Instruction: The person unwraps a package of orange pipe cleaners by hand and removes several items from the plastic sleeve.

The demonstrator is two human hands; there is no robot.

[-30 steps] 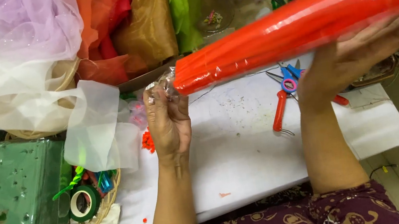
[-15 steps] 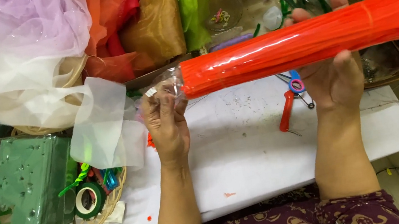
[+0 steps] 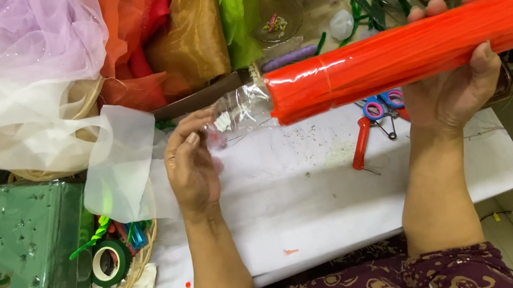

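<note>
Orange stem bundle (image 3: pixel 417 51) held level above the bench (image 3: pixel 303 191)!
Right hand (image 3: pixel 453 93) has fingers clamped around the bundle; left hand (image 3: pixel 191 163) pinches its clear plastic wrap end (image 3: pixel 241 109), scissors (image 3: pixel 374 124) lying underneath.

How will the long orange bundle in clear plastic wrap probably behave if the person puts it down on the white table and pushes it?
The orange bundle looks round and long, so it may roll. Its clear wrap shines, so it is probably slippery. It stays straight with the right hand under the middle, so it seems fairly stiff and light.
</note>
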